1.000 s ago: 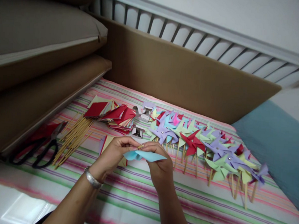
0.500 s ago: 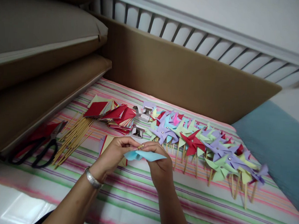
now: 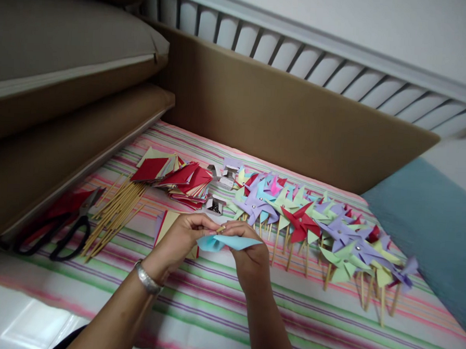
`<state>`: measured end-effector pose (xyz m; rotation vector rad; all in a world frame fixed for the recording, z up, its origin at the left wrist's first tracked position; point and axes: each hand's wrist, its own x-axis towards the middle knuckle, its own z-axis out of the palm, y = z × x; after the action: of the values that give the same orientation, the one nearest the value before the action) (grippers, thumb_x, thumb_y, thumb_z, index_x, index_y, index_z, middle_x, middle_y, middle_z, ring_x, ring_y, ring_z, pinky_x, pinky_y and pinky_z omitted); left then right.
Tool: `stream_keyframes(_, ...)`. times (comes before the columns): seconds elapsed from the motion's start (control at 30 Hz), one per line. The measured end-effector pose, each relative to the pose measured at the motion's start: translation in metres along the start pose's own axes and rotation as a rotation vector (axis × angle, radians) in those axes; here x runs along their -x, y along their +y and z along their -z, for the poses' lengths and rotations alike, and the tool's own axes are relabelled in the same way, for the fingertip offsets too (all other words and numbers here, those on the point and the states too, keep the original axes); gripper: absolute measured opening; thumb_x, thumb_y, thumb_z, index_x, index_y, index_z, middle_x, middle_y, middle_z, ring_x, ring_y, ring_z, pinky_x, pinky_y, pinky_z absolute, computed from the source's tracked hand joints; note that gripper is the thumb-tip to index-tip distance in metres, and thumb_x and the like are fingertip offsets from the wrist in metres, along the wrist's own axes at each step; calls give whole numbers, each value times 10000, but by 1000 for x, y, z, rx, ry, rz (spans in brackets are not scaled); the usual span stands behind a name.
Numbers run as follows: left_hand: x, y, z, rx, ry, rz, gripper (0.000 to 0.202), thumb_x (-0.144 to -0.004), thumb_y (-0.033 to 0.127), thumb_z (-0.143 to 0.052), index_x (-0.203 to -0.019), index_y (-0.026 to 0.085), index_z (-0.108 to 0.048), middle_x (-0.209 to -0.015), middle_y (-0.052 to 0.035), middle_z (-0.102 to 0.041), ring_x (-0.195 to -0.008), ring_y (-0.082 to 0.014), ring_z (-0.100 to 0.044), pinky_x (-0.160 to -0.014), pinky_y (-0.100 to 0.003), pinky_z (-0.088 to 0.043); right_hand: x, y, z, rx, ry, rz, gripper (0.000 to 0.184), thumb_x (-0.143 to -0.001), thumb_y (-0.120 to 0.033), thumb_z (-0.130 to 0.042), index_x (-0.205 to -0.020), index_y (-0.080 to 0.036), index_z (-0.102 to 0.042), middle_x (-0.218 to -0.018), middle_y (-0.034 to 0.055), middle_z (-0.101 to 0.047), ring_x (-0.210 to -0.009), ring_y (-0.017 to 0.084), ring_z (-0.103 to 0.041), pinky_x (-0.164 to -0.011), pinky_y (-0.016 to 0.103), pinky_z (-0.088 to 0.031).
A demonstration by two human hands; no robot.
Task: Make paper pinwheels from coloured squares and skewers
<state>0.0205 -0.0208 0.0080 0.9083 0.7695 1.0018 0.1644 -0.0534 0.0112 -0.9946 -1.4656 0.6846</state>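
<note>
A light blue paper pinwheel [image 3: 229, 242] is held above the striped cloth between my two hands. My left hand [image 3: 180, 239] pinches it on the left, and my right hand [image 3: 250, 256] grips it on the right. A small piece of wooden stick [image 3: 220, 229] shows between the fingertips; the rest of it is hidden. Beneath my left hand lie a few paper squares [image 3: 168, 226]. Finished pinwheels on sticks [image 3: 301, 222] in several colours lie to the right of my right hand.
Wooden sticks [image 3: 115, 218] and black-handled scissors [image 3: 72, 228] lie at left. Behind them are stacked red and pale paper squares [image 3: 189, 177]. A small open box [image 3: 215, 206] holds dark bits. A brown board [image 3: 279, 104] stands behind the striped cloth [image 3: 218, 309]; brown cushions [image 3: 76, 114] border the left.
Both hands and the blue pinwheel have shifted very slightly to the right. My grip looks the same, and the things lying on the cloth have not moved.
</note>
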Motion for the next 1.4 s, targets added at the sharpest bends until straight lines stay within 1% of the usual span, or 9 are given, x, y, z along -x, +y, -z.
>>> stream_keyframes(0.2, 1, 0, -2, -22, 0, -51, 29, -589, 152, -703, -616, 158, -699, -650, -5, -626, -584, -97, -543, -563, -210, -429, 0, -1, 0, -37, 4, -50, 155, -706, -96, -562, -718, -220, -654, -749, 23, -635, -804, 188, -580, -757, 322, -449)
stream_keyframes(0.3, 1, -1, -1, -30, 5, -39, 26, -595, 167, -702, -619, 160, -695, -656, -2, -623, -556, -95, -536, -547, -219, -435, 1, 1, 1, -66, 0, -86, 149, -697, -98, -564, -717, -216, -654, -763, 24, -632, -803, 188, -581, -754, 320, -446)
stream_keyframes(0.43, 2, -3, -1, -62, 11, -31, 26, -610, 177, -692, -630, 160, -693, -684, -12, -631, -546, -99, -538, -526, -220, -433, 2, 5, 1, -109, -6, -133, 145, -696, -95, -575, -725, -215, -650, -770, 18, -633, -788, 183, -590, -787, 333, -434)
stream_keyframes(0.57, 3, -4, -2, -83, 20, -31, 17, -625, 163, -676, -634, 165, -690, -653, -6, -625, -539, -98, -535, -533, -218, -432, 3, 10, 1, -126, 6, -140, 117, -699, -115, -590, -725, -213, -649, -773, 19, -632, -778, 182, -592, -793, 340, -431)
stream_keyframes(0.73, 2, -5, -2, -87, 2, -49, 30, -622, 139, -677, -632, 165, -688, -671, -3, -627, -563, -98, -541, -565, -221, -436, 3, 10, -1, -126, 25, -146, 97, -697, -126, -600, -718, -210, -644, -770, 22, -638, -785, 184, -595, -768, 336, -444)
stream_keyframes(0.97, 1, -8, 0, -87, -14, -93, 44, -624, 164, -695, -665, 170, -711, -713, -22, -630, -671, -124, -558, -608, -219, -434, 2, 3, -3, -204, 70, -226, 36, -702, -170, -612, -720, -200, -603, -766, 28, -634, -767, 186, -603, -672, 318, -476)
stream_keyframes(1.17, 1, -3, -2, -99, 0, -99, 17, -619, 178, -693, -629, 169, -703, -687, -10, -623, -603, -109, -536, -580, -217, -425, 3, 6, -3, -164, 55, -281, 58, -683, -153, -602, -721, -196, -606, -771, 31, -648, -780, 185, -591, -713, 322, -452)
stream_keyframes(1.3, 1, -3, -3, -82, -4, -105, 18, -605, 160, -697, -622, 161, -701, -675, -10, -627, -618, -109, -539, -572, -204, -415, 4, 6, -3, -177, 71, -299, 28, -693, -192, -617, -710, -196, -595, -770, 31, -647, -761, 186, -588, -697, 319, -449)
stream_keyframes(1.4, 2, -4, -4, -45, 18, -47, 64, -585, 166, -715, -641, 147, -692, -634, 4, -619, -566, -94, -519, -549, -202, -408, 3, 8, -3, -101, 86, -358, 87, -687, -235, -641, -747, -189, -597, -762, 22, -637, -754, 185, -584, -711, 322, -462)
